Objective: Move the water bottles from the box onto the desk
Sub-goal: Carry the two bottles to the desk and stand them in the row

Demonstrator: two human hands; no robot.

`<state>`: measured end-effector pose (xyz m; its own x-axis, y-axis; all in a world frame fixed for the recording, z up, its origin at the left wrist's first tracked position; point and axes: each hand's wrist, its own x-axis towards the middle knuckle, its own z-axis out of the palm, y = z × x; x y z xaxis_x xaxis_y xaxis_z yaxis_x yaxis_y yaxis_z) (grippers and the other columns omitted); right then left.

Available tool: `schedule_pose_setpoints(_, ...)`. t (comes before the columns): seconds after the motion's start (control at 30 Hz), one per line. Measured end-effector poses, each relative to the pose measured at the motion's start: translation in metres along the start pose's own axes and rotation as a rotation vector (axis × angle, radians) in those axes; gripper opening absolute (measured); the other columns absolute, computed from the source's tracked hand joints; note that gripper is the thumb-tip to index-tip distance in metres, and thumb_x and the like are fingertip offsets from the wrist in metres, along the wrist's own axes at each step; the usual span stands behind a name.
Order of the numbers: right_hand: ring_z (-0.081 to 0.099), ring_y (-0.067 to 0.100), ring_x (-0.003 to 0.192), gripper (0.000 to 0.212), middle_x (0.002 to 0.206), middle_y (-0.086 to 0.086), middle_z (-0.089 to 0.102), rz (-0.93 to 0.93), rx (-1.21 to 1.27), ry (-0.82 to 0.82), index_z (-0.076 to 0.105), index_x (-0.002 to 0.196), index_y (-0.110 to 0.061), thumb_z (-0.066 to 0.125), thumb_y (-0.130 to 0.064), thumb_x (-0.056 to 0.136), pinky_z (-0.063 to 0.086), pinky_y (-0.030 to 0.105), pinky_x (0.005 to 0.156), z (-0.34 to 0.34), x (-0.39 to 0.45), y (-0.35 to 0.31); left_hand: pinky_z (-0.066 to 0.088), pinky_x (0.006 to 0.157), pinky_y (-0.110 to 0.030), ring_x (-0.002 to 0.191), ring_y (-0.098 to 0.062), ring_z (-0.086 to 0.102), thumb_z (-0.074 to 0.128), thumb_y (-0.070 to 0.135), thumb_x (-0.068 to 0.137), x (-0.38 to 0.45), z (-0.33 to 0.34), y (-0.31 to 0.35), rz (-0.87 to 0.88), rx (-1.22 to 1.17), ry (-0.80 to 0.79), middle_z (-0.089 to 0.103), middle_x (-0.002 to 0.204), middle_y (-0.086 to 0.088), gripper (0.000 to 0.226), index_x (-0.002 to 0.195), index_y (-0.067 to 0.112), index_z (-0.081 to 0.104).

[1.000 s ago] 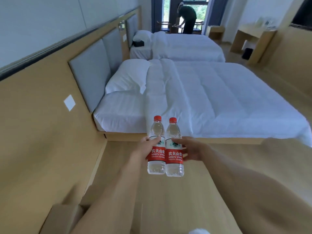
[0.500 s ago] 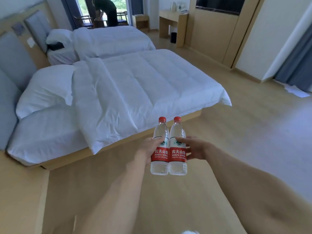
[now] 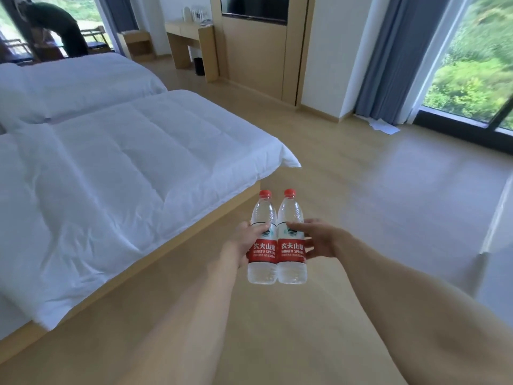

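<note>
Two clear water bottles with red caps and red labels stand upright side by side in front of me, touching. My left hand (image 3: 245, 240) grips the left bottle (image 3: 262, 262) with the thumb across its front. My right hand (image 3: 319, 240) grips the right bottle (image 3: 291, 262) the same way. Both are held in the air above the wooden floor, near the foot corner of the nearer bed. A wooden desk (image 3: 191, 37) stands far off against the back wall. The box is out of view.
Two white beds fill the left side, the nearer bed (image 3: 116, 173) beside my left arm. A person (image 3: 55, 26) bends over by the far window. A wall panel with a TV (image 3: 254, 9), grey curtains (image 3: 388, 59) and a large window (image 3: 472, 65) lie right.
My view has swung right, from the headboard wall and beds to the room's open floor and right-hand window. Both hands keep the same hold on the bottles, still side by side.
</note>
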<state>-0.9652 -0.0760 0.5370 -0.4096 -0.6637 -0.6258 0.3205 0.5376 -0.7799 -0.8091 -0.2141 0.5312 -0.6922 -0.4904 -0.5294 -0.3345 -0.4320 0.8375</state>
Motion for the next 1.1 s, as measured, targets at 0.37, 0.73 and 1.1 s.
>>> schedule_pose_setpoints(0.37,0.072,0.033,0.097,0.041,0.114,0.011,0.071,-0.042,0.132,0.194,0.062,0.121,-0.02,0.077,-0.034,0.086,0.058,0.056,0.084,-0.118,0.015,-0.027,0.058,0.067,-0.039,0.081,-0.028,0.071,0.077,0.026,0.088,0.098,0.096,0.061,0.032,0.197,-0.206,0.072,0.112,-0.018,0.049,0.128,0.011,0.052)
schedule_pose_setpoints(0.73,0.073,0.03,0.084,0.047,0.108,0.014,0.071,-0.037,0.216,0.323,0.06,0.12,-0.015,0.08,-0.035,0.082,0.06,0.044,0.071,-0.189,0.125,-0.11,0.058,0.087,-0.055,0.104,-0.032,0.069,0.071,0.033,0.093,0.252,0.122,0.147,0.032,0.302,-0.315,0.07,0.117,-0.011,0.037,0.124,0.019,0.056)
schedule_pose_setpoints(1.1,0.072,0.029,0.084,0.042,0.104,0.014,0.072,-0.052,0.261,0.363,0.062,0.119,-0.01,0.076,-0.032,0.086,0.06,0.046,0.073,-0.235,0.219,-0.195,0.059,0.081,-0.06,0.094,-0.03,0.075,0.079,0.04,0.084,0.385,0.136,0.234,0.056,0.38,-0.349,0.076,0.107,-0.009,0.045,0.121,0.02,0.062)
